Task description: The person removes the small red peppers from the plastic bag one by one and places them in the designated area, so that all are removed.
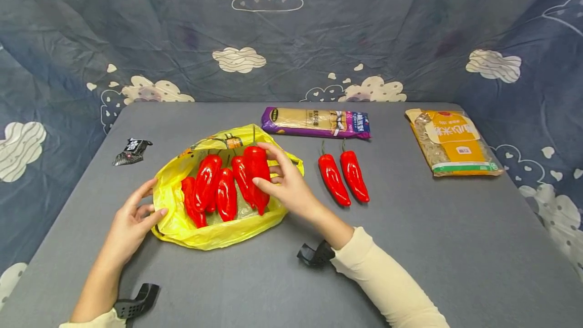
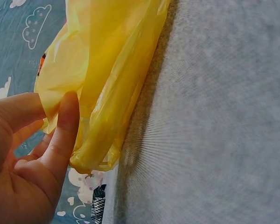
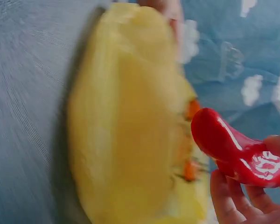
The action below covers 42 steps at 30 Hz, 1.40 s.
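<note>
A yellow plastic bag (image 1: pixel 218 237) lies with its mouth spread wide, several glossy red chili peppers (image 1: pixel 226 194) inside it. At its left edge my left hand (image 1: pixel 132 219) pinches the rim between thumb and fingers; the left wrist view shows the thin yellow film (image 2: pixel 60 70) there. My right hand (image 1: pixel 291 181) grips another red chili pepper (image 1: pixel 257 171) over the bag's right side, its stem pointing up in the head view. That same pepper (image 3: pixel 238 154) shows large in the right wrist view. Two more red peppers (image 1: pixel 334 179) lie side by side on the table, right of the bag.
Behind the bag lies a purple-edged pasta packet (image 1: pixel 316 122). An orange and clear food packet (image 1: pixel 455 143) is at the far right. A small black wrapped packet (image 1: pixel 132 152) rests left of the bag. A cloud-patterned cloth (image 1: pixel 319 29) hangs behind the grey table (image 1: pixel 437 257).
</note>
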Available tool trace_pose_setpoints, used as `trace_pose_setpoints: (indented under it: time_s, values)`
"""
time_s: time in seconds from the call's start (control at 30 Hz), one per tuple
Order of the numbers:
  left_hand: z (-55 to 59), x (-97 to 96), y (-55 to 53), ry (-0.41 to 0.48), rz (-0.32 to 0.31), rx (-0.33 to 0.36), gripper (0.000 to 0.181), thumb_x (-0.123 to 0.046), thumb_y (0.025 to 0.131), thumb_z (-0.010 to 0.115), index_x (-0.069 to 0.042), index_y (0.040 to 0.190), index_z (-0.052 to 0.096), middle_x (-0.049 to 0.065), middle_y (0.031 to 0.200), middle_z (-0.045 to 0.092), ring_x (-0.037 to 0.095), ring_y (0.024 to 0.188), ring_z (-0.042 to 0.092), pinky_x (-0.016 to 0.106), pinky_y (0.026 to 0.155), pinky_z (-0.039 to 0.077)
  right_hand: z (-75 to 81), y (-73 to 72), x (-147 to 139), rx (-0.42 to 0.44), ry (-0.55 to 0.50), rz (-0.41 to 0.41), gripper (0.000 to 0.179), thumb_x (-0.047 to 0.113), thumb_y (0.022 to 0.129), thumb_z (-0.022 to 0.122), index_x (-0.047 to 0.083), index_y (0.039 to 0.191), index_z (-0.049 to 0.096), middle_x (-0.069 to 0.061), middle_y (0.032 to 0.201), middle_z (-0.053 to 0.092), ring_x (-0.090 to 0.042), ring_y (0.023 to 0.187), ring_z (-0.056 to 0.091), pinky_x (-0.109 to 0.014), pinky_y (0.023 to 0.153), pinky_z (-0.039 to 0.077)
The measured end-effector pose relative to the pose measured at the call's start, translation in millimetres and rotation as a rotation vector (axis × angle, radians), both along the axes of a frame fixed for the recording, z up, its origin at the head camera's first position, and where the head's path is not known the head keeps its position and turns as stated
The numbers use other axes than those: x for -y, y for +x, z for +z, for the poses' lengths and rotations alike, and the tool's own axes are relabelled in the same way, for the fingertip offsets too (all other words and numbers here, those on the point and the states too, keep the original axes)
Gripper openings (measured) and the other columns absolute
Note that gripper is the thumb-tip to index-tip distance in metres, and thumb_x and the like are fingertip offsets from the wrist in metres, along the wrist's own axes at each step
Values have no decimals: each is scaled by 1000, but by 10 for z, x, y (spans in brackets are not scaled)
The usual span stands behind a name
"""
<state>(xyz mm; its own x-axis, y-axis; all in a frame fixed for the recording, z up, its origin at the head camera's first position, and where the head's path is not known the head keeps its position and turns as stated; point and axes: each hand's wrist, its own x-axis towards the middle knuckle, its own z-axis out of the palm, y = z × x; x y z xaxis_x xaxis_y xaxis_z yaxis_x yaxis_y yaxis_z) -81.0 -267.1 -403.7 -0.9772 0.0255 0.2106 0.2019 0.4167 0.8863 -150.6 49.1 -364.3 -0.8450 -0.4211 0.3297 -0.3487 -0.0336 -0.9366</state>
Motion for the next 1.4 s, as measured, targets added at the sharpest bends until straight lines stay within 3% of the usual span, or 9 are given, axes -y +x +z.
trace_pose_setpoints:
  time_s: [0.13,0.27,0.4,0.63,0.77,0.93,1.13,1.4]
  values:
    - [6,-2,-16,2,-2,-9,70,11,79,61,-6,139,31,4,117,35,-1,78,55,14,58,45,200,39,-370,-65,-8,-95,64,-3,81,63,10,136,34,-13,119,45,-25,94,57,-36,72,50]
    - [14,-6,-10,-11,1,-9,70,11,79,61,-5,139,30,6,117,35,-1,78,55,14,58,45,265,44,-819,-95,17,-223,64,-4,81,61,12,137,35,-13,116,45,-24,91,55,-31,72,50]
    - [18,-12,-7,-20,1,-10,70,11,79,61,-4,139,30,7,117,35,-1,78,55,14,58,45,211,-4,-1288,-43,82,-348,63,-1,83,59,16,138,34,-14,116,44,-22,90,54,-25,70,50]
    - [16,-19,-17,-18,3,-12,69,11,79,61,-4,139,30,5,117,35,-1,78,55,14,58,45,-56,-146,-1905,133,313,-526,60,13,88,56,18,141,30,-16,117,43,-20,90,48,-18,65,48]
    - [12,-16,-15,-13,1,-13,68,11,79,60,-5,139,31,4,116,35,-1,77,55,14,58,45,-204,-210,-2037,188,388,-527,58,15,88,55,12,140,30,-20,114,45,-17,85,48,-17,61,45]
    - [9,-12,-8,-9,-2,-11,69,12,79,60,-4,139,30,5,116,36,-1,77,55,15,57,45,-324,-248,-2054,242,445,-469,57,14,87,57,9,138,32,-25,113,49,-17,82,50,-20,59,45]
    - [3,-9,1,-12,2,-1,70,11,79,61,-5,139,30,6,117,35,-1,78,55,14,57,45,-349,-249,-2056,322,505,-407,57,17,87,57,7,138,32,-24,113,45,-23,81,47,-27,57,46]
    - [-5,-9,-2,-5,-2,-11,70,12,79,61,-6,139,30,4,117,35,-1,78,55,14,58,45,-393,-245,-2094,354,540,-332,60,21,86,59,3,137,32,-23,115,42,-24,86,48,-28,64,47]
